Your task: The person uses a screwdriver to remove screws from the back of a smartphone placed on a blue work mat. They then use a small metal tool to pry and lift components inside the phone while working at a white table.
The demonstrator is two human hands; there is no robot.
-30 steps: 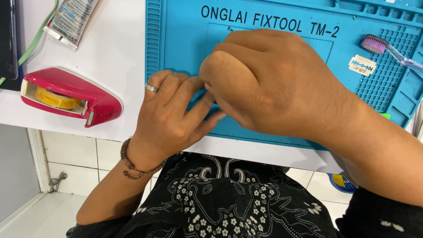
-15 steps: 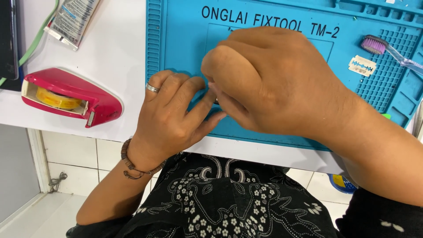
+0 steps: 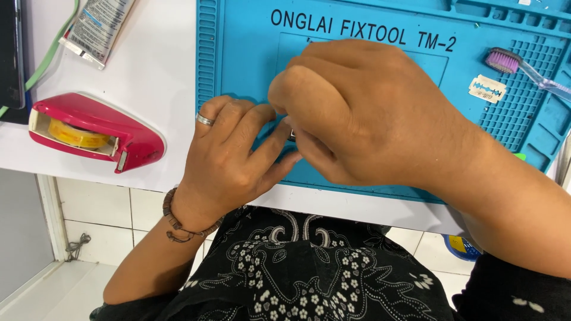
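Note:
Both hands meet over the near edge of a blue silicone work mat [image 3: 250, 65]. My left hand [image 3: 229, 157], with a silver ring and a bead bracelet, lies flat with its fingers stretched right. Their tips press a small dark part [image 3: 291, 135], of which only a sliver shows. My right hand [image 3: 369, 113] is curled over the same spot, its fingers closed on that part and hiding most of it.
A pink tape dispenser [image 3: 89, 131] with yellow tape and a grey tube [image 3: 95, 27] lie on the white table at the left. A razor blade [image 3: 487, 88] and a purple-bristled brush [image 3: 517, 64] rest on the mat's gridded right side. The table edge runs just below the hands.
My right hand has edged slightly up and right over the part. My left hand stays in place.

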